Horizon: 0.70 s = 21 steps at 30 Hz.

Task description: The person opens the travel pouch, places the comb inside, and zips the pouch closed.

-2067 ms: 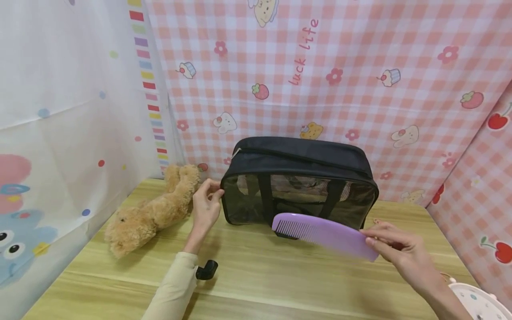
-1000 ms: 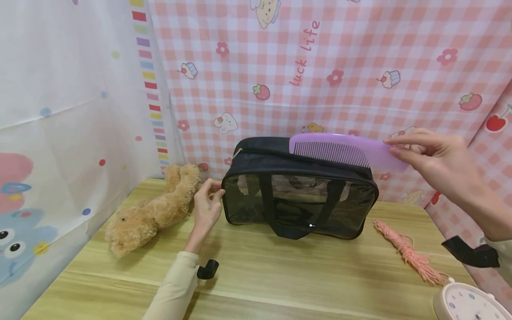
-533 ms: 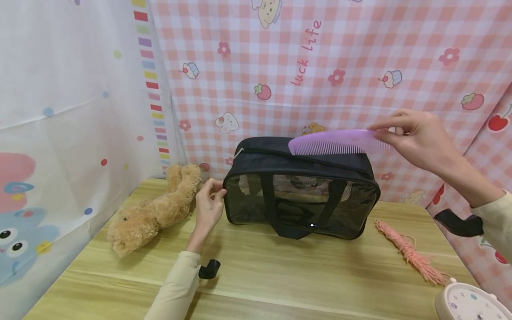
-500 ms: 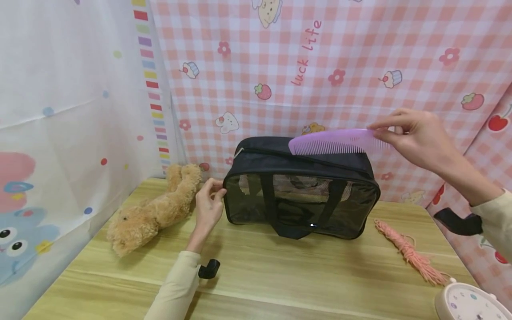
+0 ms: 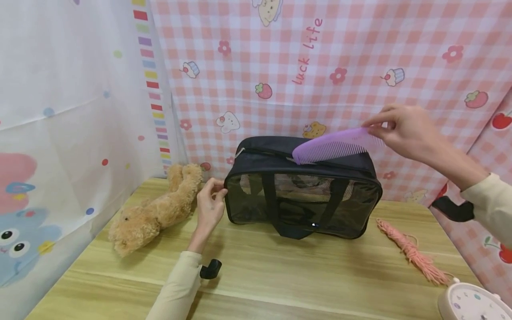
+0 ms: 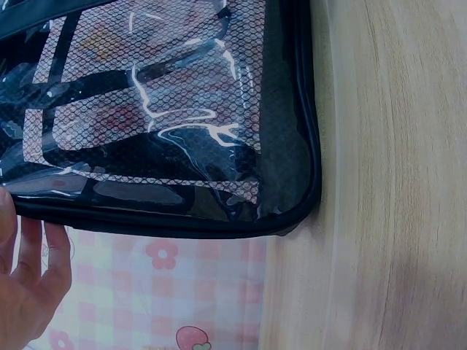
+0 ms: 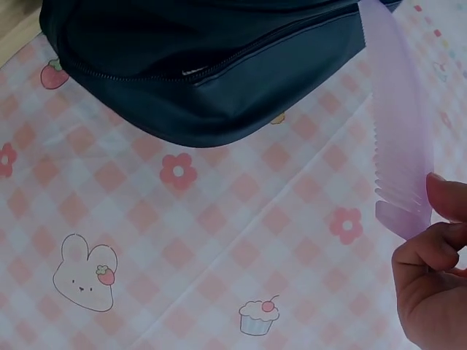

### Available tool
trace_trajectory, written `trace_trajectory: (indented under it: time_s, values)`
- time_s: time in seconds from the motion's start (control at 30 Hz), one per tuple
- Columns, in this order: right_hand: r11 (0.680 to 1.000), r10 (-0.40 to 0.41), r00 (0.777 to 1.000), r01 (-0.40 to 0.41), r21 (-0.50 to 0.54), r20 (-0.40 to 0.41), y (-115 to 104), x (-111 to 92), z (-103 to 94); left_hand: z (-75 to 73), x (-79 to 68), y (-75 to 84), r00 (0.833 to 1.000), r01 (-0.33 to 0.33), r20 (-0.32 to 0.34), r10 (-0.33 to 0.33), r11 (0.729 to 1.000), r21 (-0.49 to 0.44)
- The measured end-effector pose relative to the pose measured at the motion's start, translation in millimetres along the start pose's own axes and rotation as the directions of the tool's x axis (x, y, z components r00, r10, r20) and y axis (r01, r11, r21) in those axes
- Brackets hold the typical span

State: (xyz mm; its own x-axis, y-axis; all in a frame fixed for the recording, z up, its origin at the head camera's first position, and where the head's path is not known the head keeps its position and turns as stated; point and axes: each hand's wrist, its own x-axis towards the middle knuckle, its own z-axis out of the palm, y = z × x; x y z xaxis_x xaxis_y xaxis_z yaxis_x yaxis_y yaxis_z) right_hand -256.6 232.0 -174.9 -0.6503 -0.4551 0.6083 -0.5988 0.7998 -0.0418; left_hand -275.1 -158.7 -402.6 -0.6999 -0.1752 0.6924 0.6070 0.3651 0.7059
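Note:
A black bag (image 5: 304, 206) with see-through panels stands upright on the table, its top zip (image 5: 264, 152) partly parted. My left hand (image 5: 210, 204) pinches the bag's left side edge; in the left wrist view its fingers (image 6: 55, 266) lie at the rim. My right hand (image 5: 412, 133) holds a purple comb (image 5: 332, 144) by one end, between thumb and fingers. The comb slants over the bag's top, teeth downward, its far tip low at the zip line. Whether the tip is inside the opening, I cannot tell. The right wrist view shows the comb (image 7: 401, 109) beside the bag's top.
A tan plush toy (image 5: 160, 213) lies left of the bag on the wooden table (image 5: 256, 284). To the right are a bundle of pink cord (image 5: 412, 251) and a pale clock (image 5: 472, 302). A checked cloth (image 5: 360, 44) hangs close behind the bag.
My right hand has lifted the comb from in front of the bag to above its top, then moved left and tipped the far end down to the zip. The left hand stays put.

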Motion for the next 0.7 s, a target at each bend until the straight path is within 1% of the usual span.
trace_trajectory:
  time_s: [0.17, 0.37, 0.5, 0.6, 0.7]
  values:
    - [1.0, -0.025, 1.0, 0.025, -0.014, 0.008, 4.9, 5.2, 3.3, -0.4, -0.3, -0.5, 1.0, 0.005, -0.003, -0.005, 1.0, -0.014]
    - [0.997, -0.064, 0.998, 0.064, -0.044, -0.002, 9.0, 9.4, 5.3, 0.8, 1.4, -0.8, 1.0, -0.013, -0.009, 0.013, 1.0, 0.006]
    - [0.991, -0.103, 0.993, 0.107, -0.075, 0.049, 7.1, 9.2, 10.8, 1.1, 2.5, -0.6, 1.0, -0.023, -0.011, 0.024, 1.0, 0.011]
    - [0.985, -0.141, 0.985, 0.15, -0.089, 0.103, 3.9, 9.4, 18.2, 0.4, 2.1, -0.5, 0.999, -0.031, -0.016, 0.031, 0.999, 0.011]
    - [0.976, -0.179, 0.971, 0.195, -0.094, 0.157, -1.3, 11.4, 24.7, -1.0, 1.5, -0.7, 0.999, -0.04, -0.017, 0.04, 0.999, 0.013]
